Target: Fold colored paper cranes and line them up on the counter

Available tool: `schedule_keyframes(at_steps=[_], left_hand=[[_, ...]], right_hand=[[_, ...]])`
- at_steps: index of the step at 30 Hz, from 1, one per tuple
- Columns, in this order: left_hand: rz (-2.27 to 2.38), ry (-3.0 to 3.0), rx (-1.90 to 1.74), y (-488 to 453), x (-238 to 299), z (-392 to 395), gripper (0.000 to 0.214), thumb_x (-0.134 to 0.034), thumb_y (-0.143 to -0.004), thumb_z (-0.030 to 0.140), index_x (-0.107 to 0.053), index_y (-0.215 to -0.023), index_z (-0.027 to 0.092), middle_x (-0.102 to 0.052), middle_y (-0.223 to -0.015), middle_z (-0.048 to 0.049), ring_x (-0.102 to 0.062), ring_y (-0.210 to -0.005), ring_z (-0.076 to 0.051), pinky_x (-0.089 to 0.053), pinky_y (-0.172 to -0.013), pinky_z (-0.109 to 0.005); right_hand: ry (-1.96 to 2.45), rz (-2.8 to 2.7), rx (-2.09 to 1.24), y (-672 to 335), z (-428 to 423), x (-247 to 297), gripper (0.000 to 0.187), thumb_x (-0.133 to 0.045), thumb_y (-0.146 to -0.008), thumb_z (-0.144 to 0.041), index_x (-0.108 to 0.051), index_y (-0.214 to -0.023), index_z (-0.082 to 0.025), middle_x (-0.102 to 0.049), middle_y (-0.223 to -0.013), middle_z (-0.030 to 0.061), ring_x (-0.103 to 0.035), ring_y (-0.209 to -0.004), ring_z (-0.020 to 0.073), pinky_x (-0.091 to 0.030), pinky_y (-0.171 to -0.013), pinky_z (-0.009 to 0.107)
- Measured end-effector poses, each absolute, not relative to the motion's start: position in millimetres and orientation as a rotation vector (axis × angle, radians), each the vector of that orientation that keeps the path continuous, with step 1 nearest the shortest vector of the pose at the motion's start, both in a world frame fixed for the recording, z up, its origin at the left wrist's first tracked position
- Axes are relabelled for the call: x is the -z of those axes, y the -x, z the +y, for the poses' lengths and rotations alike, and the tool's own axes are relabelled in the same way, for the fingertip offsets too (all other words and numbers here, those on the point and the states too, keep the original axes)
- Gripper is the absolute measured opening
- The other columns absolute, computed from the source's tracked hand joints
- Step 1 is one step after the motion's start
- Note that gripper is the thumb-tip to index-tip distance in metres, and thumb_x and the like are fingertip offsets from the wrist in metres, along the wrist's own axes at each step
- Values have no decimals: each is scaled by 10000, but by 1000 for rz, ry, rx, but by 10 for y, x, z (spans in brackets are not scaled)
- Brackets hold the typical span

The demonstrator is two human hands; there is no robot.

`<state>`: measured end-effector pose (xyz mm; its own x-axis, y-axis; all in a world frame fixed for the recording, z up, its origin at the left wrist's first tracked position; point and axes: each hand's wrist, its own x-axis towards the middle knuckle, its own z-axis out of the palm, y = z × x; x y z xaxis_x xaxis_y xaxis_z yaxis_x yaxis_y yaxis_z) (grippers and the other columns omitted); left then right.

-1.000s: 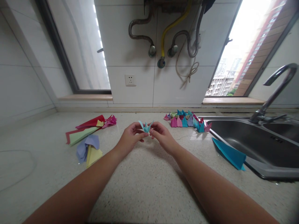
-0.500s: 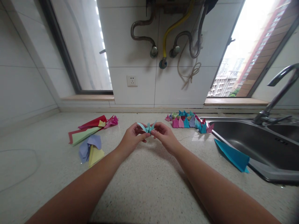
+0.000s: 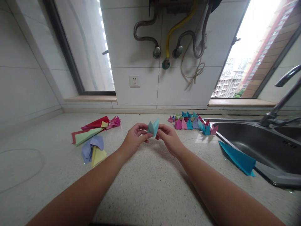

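Both my hands meet above the middle of the speckled countertop (image 3: 145, 182). Between them is a small light-blue folded paper figure (image 3: 153, 127), standing upright with its flaps pressed together into a point. My left hand (image 3: 134, 139) pinches its left side with thumb and fingertips. My right hand (image 3: 168, 138) pinches its right side the same way. The figure is held a little above the counter.
Loose coloured paper sheets (image 3: 92, 138) lie to the left. A row of several small folded paper figures (image 3: 193, 122) stands at the back right, beside a steel sink (image 3: 263, 147) with a tap (image 3: 281, 97). A blue folded sheet (image 3: 238, 157) lies at the sink's edge.
The figure's two spread points have been brought together into one upright shape. The view has shifted slightly, both hands staying in the same place.
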<state>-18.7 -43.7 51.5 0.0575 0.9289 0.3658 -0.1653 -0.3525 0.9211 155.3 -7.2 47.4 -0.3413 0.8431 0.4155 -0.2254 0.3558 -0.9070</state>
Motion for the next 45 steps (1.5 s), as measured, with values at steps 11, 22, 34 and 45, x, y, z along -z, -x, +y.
schedule_keyframes(at_steps=[11, 22, 34, 45], left_hand=[[830, -1391, -1568, 208, -479, -389, 279, -819, -702, 255, -657, -910, 162, -689, -897, -32, -633, -848, -143, -490, -805, -289], [808, -1312, -1585, 204, -515, -398, 225, -790, -731, 243, -680, -913, 168, -681, -922, -34, -616, -852, -138, -455, -800, -280], [791, -1258, -1411, 150, -497, -433, 257, -742, -789, 291, -659, -997, 164, -663, -1003, -66, -607, -922, -155, -462, -817, -273], [1083, -1406, -1260, 209, -354, -374, 268, -684, -799, 398, -578, -921, 184, -575, -847, -18, -569, -779, -151, -450, -655, -264]], right_hand=[[580, -1475, -1218, -1557, -45, -458, 238, -693, -818, -425, -678, -906, -204, -645, -763, 7, -555, -640, 126, -438, -618, 291], [516, -1520, -1198, -1586, -40, -451, 210, -678, -853, -403, -656, -937, -211, -649, -797, 3, -575, -668, 125, -452, -648, 293], [461, -1623, -1294, -1571, -109, -508, 218, -794, -740, -349, -653, -822, -205, -649, -908, 16, -585, -812, 136, -481, -717, 287], [606, -1409, -900, -1924, 226, -632, 299, -824, -677, -381, -617, -804, -206, -642, -807, 0, -612, -749, 137, -486, -723, 297]])
